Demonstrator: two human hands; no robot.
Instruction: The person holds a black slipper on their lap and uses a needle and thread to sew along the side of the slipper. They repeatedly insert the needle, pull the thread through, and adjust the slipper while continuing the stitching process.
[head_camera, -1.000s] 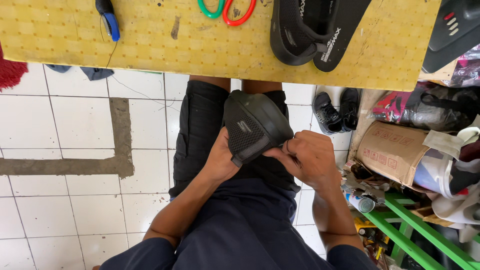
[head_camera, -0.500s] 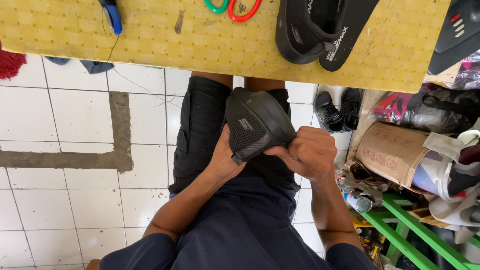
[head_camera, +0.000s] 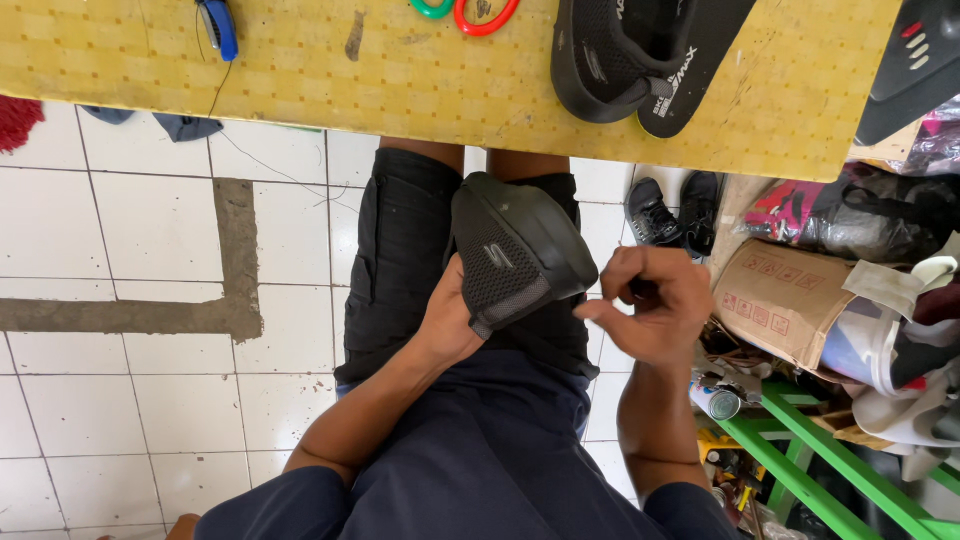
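We look down from the head camera at our own lap, dark navy shirt nearest, black shorts beyond. Our left hand (head_camera: 452, 318) grips a black slip-on shoe (head_camera: 520, 250) from its left side and underneath, fingers wrapped out of sight behind it, thumb side pressed against the grey mesh panel. The shoe rests over our thighs, tilted, its smooth rounded sole edge turned up and to the right, the woven mesh upper facing us.

Our right hand (head_camera: 648, 302) hovers just beside the shoe's right edge, not clearly touching it. The fingers are curled inward, thumb and forefinger drawn together as if pinching something very fine; we cannot tell what, if anything, sits between them. The right forearm comes up from below, the wrist bent toward the shoe.

Below our knees lies a white tiled floor (head_camera: 120, 260) with a grey cement patch. To the right are a torn cardboard box (head_camera: 785, 300), a green metal rack (head_camera: 840, 465), and a small black pair of shoes (head_camera: 672, 208) on the tiles.

Farthest off, a yellow patterned tabletop (head_camera: 400, 70) carries a second black shoe (head_camera: 610, 55) lying beside a loose black insole (head_camera: 700, 60), red and green scissor handles (head_camera: 470, 12), and a blue tool (head_camera: 220, 25).
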